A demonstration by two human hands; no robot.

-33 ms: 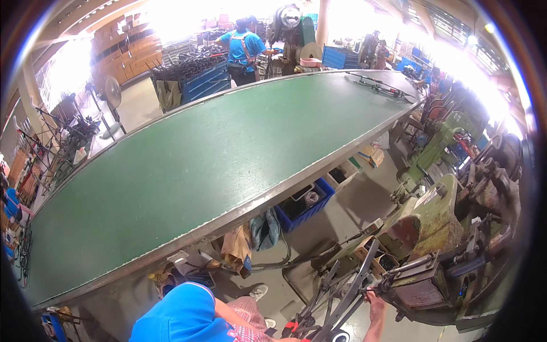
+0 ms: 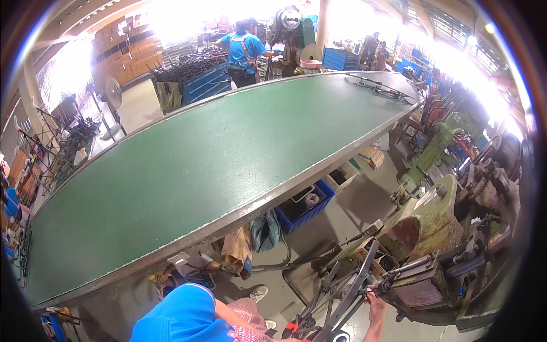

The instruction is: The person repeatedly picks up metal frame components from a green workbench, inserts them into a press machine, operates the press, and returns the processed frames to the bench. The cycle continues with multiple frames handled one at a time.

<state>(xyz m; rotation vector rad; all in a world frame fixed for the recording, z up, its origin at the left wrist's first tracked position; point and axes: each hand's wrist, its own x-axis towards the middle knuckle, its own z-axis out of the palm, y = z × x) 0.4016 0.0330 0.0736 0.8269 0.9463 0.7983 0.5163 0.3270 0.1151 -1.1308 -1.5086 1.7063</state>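
Note:
My right hand [image 2: 375,308] is raised at the lower right, its fingers closed at the working end of a green, worn press machine [image 2: 433,228]. What they pinch is too small to make out. Beside it, a bundle of long black metal bars [image 2: 347,299] with red parts slants up from the lower edge toward the machine. My left forearm [image 2: 231,316] reaches toward the bottom of these bars. Only a sliver of my left hand [image 2: 289,340] shows at the lower edge, with its fingers hidden.
A long green-topped table [image 2: 188,165] crosses the view, with black metal frames [image 2: 379,87] at its far right end. Under its edge stands a blue bin [image 2: 307,208]. A small box of dark parts [image 2: 384,262] sits by the press. A co-worker [image 2: 245,51] stands beyond the table.

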